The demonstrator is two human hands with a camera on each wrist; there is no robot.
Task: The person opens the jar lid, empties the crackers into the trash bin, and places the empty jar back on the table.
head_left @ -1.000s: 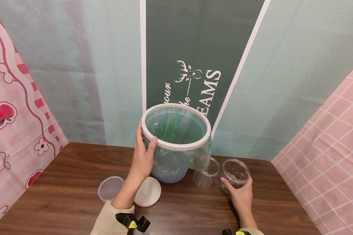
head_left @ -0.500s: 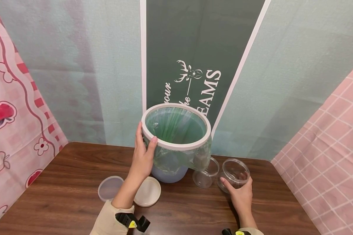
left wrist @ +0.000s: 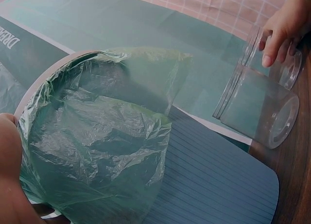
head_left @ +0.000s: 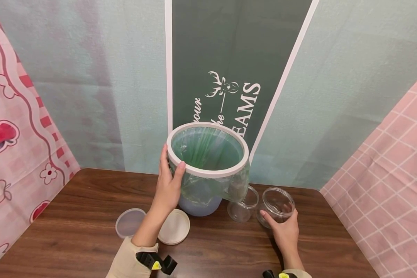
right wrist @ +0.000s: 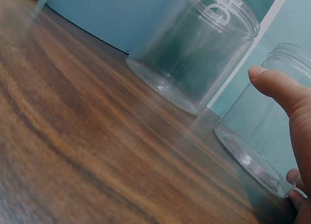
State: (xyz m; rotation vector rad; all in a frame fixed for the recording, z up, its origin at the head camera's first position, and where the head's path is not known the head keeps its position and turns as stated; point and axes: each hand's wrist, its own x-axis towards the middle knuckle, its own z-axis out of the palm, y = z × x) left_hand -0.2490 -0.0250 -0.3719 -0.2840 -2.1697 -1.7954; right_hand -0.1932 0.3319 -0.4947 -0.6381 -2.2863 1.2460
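A blue trash bin (head_left: 199,208) stands at the middle of the table, its white rim ring (head_left: 213,173) holding a green plastic liner bag (head_left: 203,189) folded down outside. My left hand (head_left: 168,189) grips the bin's left side, thumb on the ring and fingers round the outer wall. In the left wrist view the crumpled liner bag (left wrist: 97,146) fills much of the picture. On the right, my right hand (head_left: 285,231) holds an open clear jar (head_left: 278,202), thumb on its near side. That jar (right wrist: 257,127) stands on the tabletop, fingers partly hidden behind it.
A second clear jar (head_left: 240,212) without a lid stands between the bin and the held jar, partly behind the overhanging liner. Left of the bin lie a translucent disc-shaped lid (head_left: 127,223) and a cream screw lid (head_left: 174,227). Fabric backdrops (head_left: 135,96) rise behind the wooden table (head_left: 90,216).
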